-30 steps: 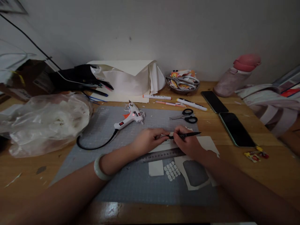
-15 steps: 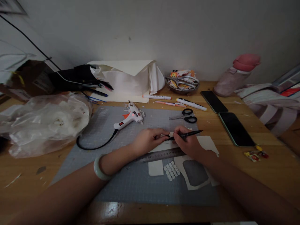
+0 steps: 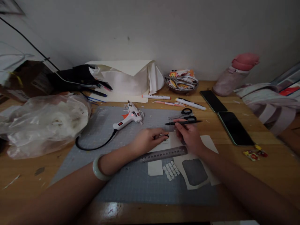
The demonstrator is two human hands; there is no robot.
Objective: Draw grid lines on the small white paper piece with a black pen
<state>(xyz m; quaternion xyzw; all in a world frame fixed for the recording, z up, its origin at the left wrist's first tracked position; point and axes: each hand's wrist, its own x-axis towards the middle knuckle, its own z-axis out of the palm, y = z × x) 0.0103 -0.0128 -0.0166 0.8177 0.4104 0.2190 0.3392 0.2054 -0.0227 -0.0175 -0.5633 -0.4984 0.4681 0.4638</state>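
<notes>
My right hand (image 3: 188, 134) is closed on a black pen (image 3: 172, 123), held nearly level with its tip to the left. Between the pinched fingertips of my left hand (image 3: 150, 139) is a small black piece that looks like the pen cap (image 3: 167, 135). Both hands are over a white sheet of paper (image 3: 173, 142) with a short line on it. Just below lies a metal ruler (image 3: 167, 153). Nearer me are a small white square (image 3: 155, 168), a cluster of small white rounded pieces (image 3: 171, 170) and a sheet with a cut-out hole (image 3: 191, 186).
A grey cutting mat (image 3: 112, 184) lies under the work. On it are a white glue gun (image 3: 128, 117) with a lit red light, and black-handled scissors (image 3: 187, 111). Two phones (image 3: 235, 128) lie right; a plastic bag (image 3: 47, 122) is left. Markers (image 3: 191, 103) and a bowl (image 3: 181, 90) stand behind.
My right hand has lifted the pen up and away from the left fingers, its tip now free. My left hand stays almost in place, keeping the small black piece.
</notes>
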